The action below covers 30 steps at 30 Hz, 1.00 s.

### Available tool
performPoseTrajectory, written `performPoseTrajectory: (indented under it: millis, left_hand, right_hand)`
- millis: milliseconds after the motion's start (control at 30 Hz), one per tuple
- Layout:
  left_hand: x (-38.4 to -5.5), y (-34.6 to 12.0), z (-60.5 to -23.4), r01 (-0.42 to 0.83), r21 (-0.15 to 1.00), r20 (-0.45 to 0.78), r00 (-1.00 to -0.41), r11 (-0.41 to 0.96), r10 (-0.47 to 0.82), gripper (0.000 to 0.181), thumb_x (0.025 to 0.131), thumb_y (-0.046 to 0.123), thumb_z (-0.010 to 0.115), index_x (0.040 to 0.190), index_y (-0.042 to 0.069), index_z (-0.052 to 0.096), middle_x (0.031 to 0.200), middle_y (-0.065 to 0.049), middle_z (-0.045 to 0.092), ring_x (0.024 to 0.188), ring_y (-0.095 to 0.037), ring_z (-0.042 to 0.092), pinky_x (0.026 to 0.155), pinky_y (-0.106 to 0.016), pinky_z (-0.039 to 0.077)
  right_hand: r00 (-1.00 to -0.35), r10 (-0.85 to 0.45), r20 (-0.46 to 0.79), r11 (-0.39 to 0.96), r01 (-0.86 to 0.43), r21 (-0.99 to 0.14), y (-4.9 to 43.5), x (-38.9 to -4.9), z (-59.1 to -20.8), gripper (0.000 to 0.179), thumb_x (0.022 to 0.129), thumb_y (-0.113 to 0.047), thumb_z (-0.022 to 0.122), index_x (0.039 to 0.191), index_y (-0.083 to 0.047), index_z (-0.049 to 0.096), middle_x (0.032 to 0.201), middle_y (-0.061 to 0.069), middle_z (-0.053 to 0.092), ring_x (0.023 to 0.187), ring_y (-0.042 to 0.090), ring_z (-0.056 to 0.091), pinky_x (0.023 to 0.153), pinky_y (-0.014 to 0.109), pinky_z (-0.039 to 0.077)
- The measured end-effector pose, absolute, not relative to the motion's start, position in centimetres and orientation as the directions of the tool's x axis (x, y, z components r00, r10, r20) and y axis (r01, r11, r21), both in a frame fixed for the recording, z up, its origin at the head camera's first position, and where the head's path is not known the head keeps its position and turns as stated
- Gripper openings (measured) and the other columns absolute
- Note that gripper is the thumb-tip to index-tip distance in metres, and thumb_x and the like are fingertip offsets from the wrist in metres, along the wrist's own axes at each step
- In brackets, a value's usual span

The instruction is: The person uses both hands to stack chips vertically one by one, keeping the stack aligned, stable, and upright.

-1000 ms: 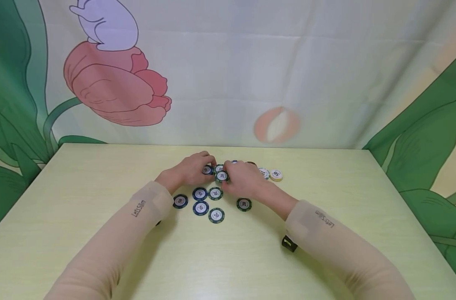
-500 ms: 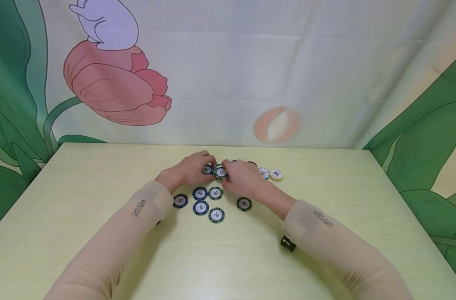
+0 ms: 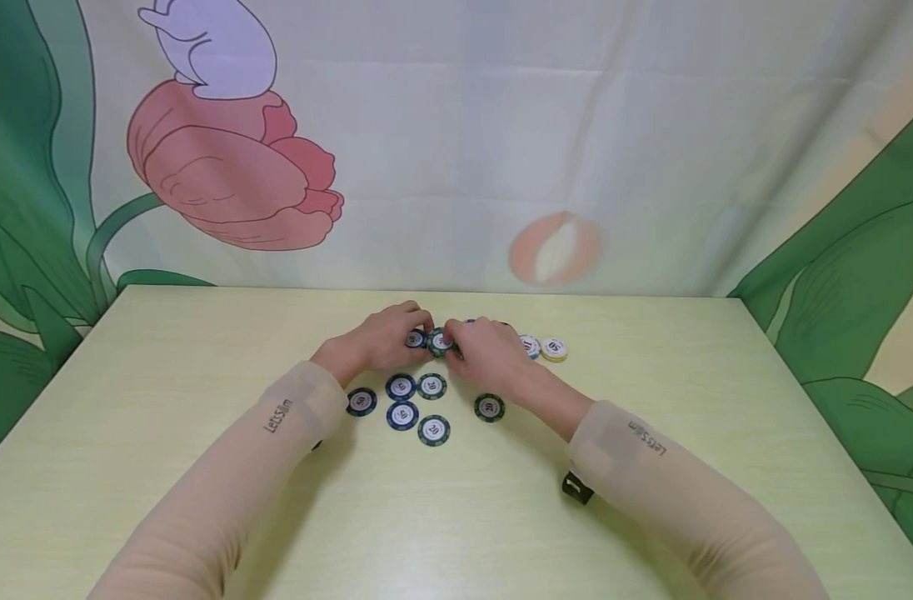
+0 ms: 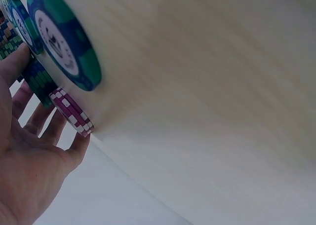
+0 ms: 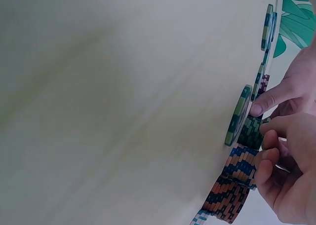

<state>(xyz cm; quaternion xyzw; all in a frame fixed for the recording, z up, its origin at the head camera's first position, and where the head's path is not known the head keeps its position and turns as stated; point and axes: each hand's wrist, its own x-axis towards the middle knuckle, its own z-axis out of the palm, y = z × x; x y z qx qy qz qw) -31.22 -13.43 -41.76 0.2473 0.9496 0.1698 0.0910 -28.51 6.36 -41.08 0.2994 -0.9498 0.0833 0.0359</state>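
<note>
Head view, nearest first: two pale sleeves (image 3: 224,492) come in over the pale table (image 3: 501,542), the right one beside a small black strap piece (image 3: 578,487). Beyond lie loose poker chips, flat: a green chip (image 3: 434,431) marked 20, a blue chip (image 3: 402,416) marked 50, and others around them. One more blue chip (image 3: 361,402) sits right by the left cuff, so a drop of that forearm could drag it.

Farther on, the left hand (image 3: 385,335) curls round the blue stack (image 3: 415,338), its thumb and fingertip reaching the green stack (image 3: 440,342) just to the right. From the left wrist, a purple stack (image 4: 71,111) stands by its fingers. The right hand (image 3: 494,358) has finger and thumb bent together on the right edge of the green stack, apparently pinching it; whether its palm hides more chips, I cannot tell.

The right wrist view shows a blue-orange stack (image 5: 240,165) and a brown stack (image 5: 227,198) close along the row. The likely trouble is crowding: a knuckle could tip a neighbour, or uneven pressure from the two hands could slide the top chips off line.

Past the right hand are a blue-white stack (image 3: 529,347) and a yellow stack (image 3: 554,348), then the printed curtain (image 3: 441,183).
</note>
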Motion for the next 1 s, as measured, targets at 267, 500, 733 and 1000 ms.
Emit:
performPoseTrajectory:
  millis: [267, 500, 733, 1000]
  left_hand:
    - [-31.20, -13.41, -41.67, 0.445, 0.356, -0.091, -0.859, 0.822, 0.505, 0.034, 0.097, 0.028, 0.072, 0.125, 0.011, 0.063, 0.129, -0.011, 0.055, 0.112, -0.028, 0.052, 0.105, -0.045, 0.044]
    - [-31.24, -13.44, -41.72, 0.439, 0.356, -0.100, -0.860, 0.825, 0.501, 0.038, 0.098, 0.029, 0.072, 0.129, 0.010, 0.062, 0.133, -0.012, 0.054, 0.115, -0.029, 0.052, 0.107, -0.046, 0.043]
    - [-31.33, -13.40, -41.86, 0.431, 0.351, -0.113, -0.862, 0.831, 0.495, 0.042, 0.098, 0.030, 0.071, 0.133, 0.010, 0.060, 0.137, -0.012, 0.053, 0.118, -0.029, 0.051, 0.109, -0.046, 0.042]
    - [-31.30, -13.40, -41.86, 0.425, 0.349, -0.116, -0.865, 0.835, 0.489, 0.041, 0.098, 0.031, 0.071, 0.132, 0.011, 0.060, 0.137, -0.012, 0.052, 0.118, -0.030, 0.051, 0.109, -0.047, 0.042]
  right_hand:
    - [-0.819, -0.553, 0.154, 0.811, -0.572, -0.124, 6.12, -28.55, -41.22, 0.018, 0.100, -0.022, 0.068, 0.114, -0.011, 0.072, 0.092, 0.004, 0.074, 0.072, 0.018, 0.066, 0.063, 0.035, 0.056]
    - [-0.840, -0.521, 0.152, 0.834, -0.539, -0.118, 5.82, -28.49, -41.21, 0.018, 0.100, -0.022, 0.069, 0.114, -0.012, 0.073, 0.090, 0.004, 0.074, 0.071, 0.018, 0.066, 0.060, 0.034, 0.055]
    - [-0.849, -0.506, 0.149, 0.843, -0.524, -0.124, 5.64, -28.37, -41.04, 0.016, 0.100, -0.021, 0.069, 0.112, -0.012, 0.072, 0.088, 0.005, 0.073, 0.069, 0.018, 0.065, 0.057, 0.035, 0.055]
    - [-0.857, -0.495, 0.140, 0.848, -0.512, -0.135, 5.96, -28.21, -40.69, 0.015, 0.099, -0.023, 0.070, 0.109, -0.012, 0.070, 0.081, 0.003, 0.069, 0.064, 0.017, 0.060, 0.052, 0.033, 0.050]
